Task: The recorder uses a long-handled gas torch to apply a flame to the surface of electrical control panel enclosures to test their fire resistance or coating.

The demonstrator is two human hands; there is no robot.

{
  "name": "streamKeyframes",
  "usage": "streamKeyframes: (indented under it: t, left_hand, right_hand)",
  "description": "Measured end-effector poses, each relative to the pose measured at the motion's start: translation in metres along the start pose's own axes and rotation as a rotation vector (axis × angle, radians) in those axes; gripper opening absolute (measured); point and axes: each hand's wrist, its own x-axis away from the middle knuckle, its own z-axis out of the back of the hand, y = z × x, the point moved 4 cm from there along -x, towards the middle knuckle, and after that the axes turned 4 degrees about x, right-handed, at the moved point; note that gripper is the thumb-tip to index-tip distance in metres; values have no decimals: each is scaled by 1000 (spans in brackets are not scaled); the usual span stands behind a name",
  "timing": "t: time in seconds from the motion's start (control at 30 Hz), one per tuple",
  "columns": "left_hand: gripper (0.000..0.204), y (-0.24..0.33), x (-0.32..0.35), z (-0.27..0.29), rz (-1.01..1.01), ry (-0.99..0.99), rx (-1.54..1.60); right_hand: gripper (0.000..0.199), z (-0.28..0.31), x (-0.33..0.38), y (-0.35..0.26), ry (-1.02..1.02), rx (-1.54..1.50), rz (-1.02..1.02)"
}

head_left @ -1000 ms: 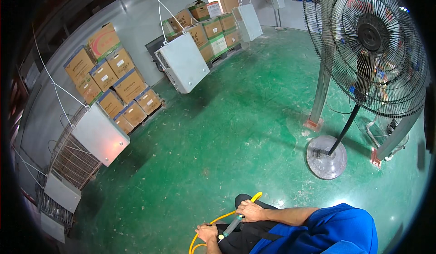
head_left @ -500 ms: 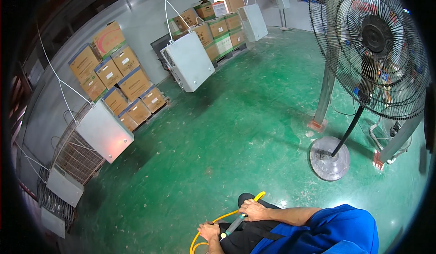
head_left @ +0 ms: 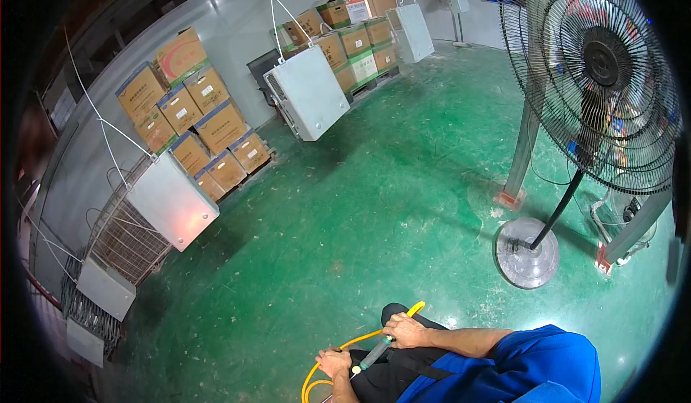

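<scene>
My right hand is closed at the upper end of a grey-green tool. The tool is a slim cylinder with a pale round piece at its lower end, slanting over my dark trousers; its exact kind is too small to tell. My left hand is curled by my knee, just left of the tool's lower end. What its fingers hold, if anything, is hidden. A yellow hose loops past the left hand, runs behind the right hand and shows again beyond it.
A black pedestal fan stands at the right on a round grey base, near metal posts. Pale metal boxes hang on white cords at the left and centre. Stacked cartons line the wall behind. The floor is green.
The view has shifted slightly, so the surroundings sit a little further right. My hands, the tool and the hose keep nearly the same positions relative to each other.
</scene>
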Motion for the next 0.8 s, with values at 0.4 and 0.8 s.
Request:
streamKeyframes:
  t: [0.4,0.8]
  left_hand:
    - [40,-2,-1,0,10,-11,4]
    - [40,1,0,2,-18,0,-7]
  right_hand:
    - [47,-3,-3,-1,-19,31,-5]
    - [45,-1,0,0,18,-2,16]
